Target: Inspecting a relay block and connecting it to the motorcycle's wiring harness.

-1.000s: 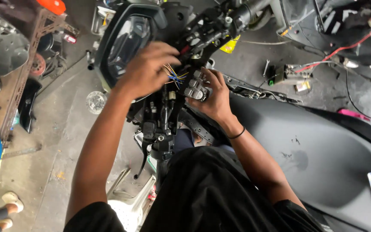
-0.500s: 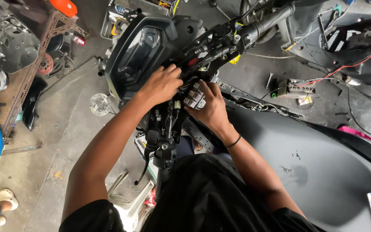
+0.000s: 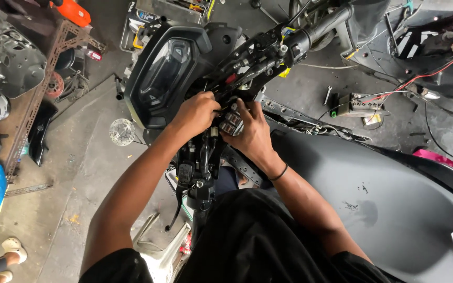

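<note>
Now both hands at scooter steering column: left hand (image 3: 197, 112) fingers curled into wiring below instrument cluster (image 3: 166, 73); right hand (image 3: 252, 133) fingers gripping small connector block (image 3: 231, 123).

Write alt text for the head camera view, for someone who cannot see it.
Seen from above, a person's left hand and right hand work together on a small connector block amid wiring under a stripped scooter's handlebar. The instrument panel sits just beyond, the black seat to the right, over a cluttered workshop floor.
</note>
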